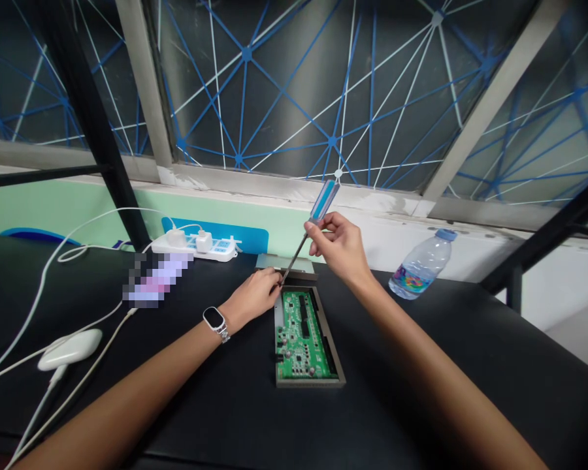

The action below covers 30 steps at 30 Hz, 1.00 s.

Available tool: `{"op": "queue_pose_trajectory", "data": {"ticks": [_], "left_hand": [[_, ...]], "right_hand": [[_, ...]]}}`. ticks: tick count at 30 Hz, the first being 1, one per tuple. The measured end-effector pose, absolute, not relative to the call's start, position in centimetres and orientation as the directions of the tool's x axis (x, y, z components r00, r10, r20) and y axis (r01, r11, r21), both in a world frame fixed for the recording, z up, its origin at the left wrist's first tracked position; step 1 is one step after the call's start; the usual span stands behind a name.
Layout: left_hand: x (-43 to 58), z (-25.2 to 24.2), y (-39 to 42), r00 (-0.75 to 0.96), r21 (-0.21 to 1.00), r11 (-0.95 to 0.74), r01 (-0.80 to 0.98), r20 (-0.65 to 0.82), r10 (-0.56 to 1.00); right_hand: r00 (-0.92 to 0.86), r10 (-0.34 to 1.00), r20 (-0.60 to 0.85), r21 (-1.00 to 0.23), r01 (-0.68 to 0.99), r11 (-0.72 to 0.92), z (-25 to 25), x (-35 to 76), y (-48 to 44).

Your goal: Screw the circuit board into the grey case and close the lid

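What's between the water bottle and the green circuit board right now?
In the head view, the person's right forearm crosses the stretch between the plastic water bottle and the green circuit board.

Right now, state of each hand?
Left hand: fingers curled at the end of the circuit-board casing; can't tell if gripping.
Right hand: closed, holding a blue-handled screwdriver.

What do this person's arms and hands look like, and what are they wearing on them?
The left arm and the right arm are bare, with no sleeves or gloves. The left hand has a wristwatch at its wrist, with a dark rounded face, pale case and silvery link band. The right hand shows no watch or ring.
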<state>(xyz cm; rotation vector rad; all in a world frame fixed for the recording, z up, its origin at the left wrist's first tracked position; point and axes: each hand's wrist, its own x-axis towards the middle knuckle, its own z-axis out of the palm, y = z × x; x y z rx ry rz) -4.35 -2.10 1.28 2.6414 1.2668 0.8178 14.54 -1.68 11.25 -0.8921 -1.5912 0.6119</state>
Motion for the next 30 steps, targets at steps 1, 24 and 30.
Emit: {"op": "queue_pose_trajectory", "data": {"ticks": [1, 24, 30], "left_hand": [[-4.4, 1.5, -2.2, 0.519, 0.282, -0.651, 0.705, 0.419, 0.745], [0.1, 3.6, -5.8, 0.773, 0.002, -0.820, 0.573, 0.333, 0.540], [-1.3, 4.2, -5.8, 0.663, -0.063, -0.671, 0.739, 0.245, 0.707]], "right_hand": [[-0.042, 0.812, 0.582, -0.792, 0.197, 0.578, 11.6, 14.8, -1.6], [0.082, 0.849, 0.521, -0.850, 0.135, 0.509, 13.2, 15.9, -1.5], [0.056, 0.865, 0.499, -0.858, 0.170, 0.484, 12.7, 15.9, -1.3]]}}
